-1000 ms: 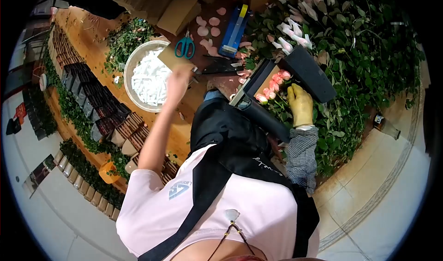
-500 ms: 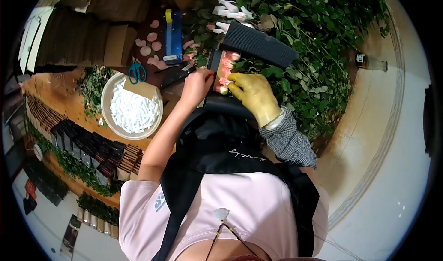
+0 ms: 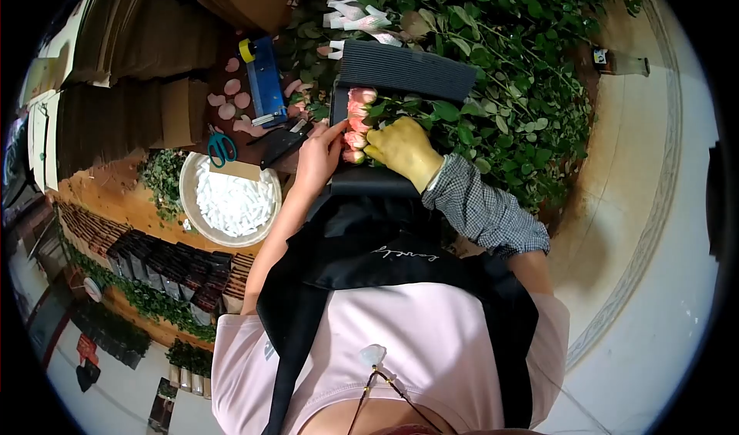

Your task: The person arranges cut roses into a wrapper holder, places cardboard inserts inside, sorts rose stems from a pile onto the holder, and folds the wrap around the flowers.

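A short row of pink roses [image 3: 357, 108] lies with blooms to the left and leafy stems to the right, on a dark holder [image 3: 373, 182] in front of my apron. My left hand [image 3: 315, 160] is bare and open; its stretched index finger reaches the left edge of the blooms. In a yellow rubber glove, my right hand [image 3: 406, 152] has its fingers curled together just right of the lower blooms, closed around a rose at its stem. The glove hides most of that stem. Beyond the roses is a black ribbed board [image 3: 406, 71].
On the left are a basin [image 3: 187, 204] of small white pieces, teal scissors [image 3: 222, 148], a black-handled tool [image 3: 283, 144], a blue tape dispenser [image 3: 265, 81] and stacked cardboard [image 3: 131, 119]. White-netted flowers [image 3: 360, 21] lie at the back. Leafy stems [image 3: 531, 73] cover the right side.
My left hand has gone from curled to stretched out against the blooms. A tan strip beside the roses no longer shows. My right hand's fingers have drawn in tighter. The view has shifted slightly.
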The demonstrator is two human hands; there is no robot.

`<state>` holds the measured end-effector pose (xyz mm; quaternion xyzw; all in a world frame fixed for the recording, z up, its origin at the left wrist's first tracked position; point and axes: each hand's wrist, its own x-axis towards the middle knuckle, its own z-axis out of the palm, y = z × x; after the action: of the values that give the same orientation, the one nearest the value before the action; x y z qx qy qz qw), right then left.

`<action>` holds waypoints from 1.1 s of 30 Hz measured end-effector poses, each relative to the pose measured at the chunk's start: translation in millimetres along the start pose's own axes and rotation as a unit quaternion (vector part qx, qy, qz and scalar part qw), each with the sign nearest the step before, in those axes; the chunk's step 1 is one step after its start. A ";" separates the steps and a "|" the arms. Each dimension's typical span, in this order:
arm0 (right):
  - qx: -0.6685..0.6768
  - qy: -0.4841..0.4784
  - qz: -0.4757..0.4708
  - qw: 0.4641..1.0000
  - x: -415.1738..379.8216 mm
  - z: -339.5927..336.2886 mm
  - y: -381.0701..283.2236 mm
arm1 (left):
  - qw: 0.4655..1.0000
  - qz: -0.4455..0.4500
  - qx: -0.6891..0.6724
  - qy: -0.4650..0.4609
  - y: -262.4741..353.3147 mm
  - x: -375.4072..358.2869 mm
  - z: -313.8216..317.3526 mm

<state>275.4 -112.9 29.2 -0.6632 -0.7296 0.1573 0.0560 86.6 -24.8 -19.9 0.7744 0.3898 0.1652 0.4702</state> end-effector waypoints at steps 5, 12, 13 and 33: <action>-0.047 -0.080 -0.070 0.993 2.6 -17.4 -6.7 | 1.000 0.013 -0.001 -0.010 4.0 -0.4 -10.0; -0.057 -0.108 -0.007 0.992 5.5 4.5 -14.7 | 0.998 0.038 0.021 -0.050 72.1 -10.9 -46.1; -0.023 -0.097 -0.009 0.995 4.3 1.3 -13.3 | 0.992 0.020 0.077 -0.096 74.5 -12.0 -38.9; 0.018 -0.008 0.023 1.000 15.2 -22.8 -5.4 | 0.927 -0.017 0.368 -0.066 110.4 -32.2 37.3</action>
<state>275.1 -94.7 50.4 -0.6776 -0.7114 0.1771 0.0588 138.7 -99.7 59.5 0.8953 0.4048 -0.0494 0.1793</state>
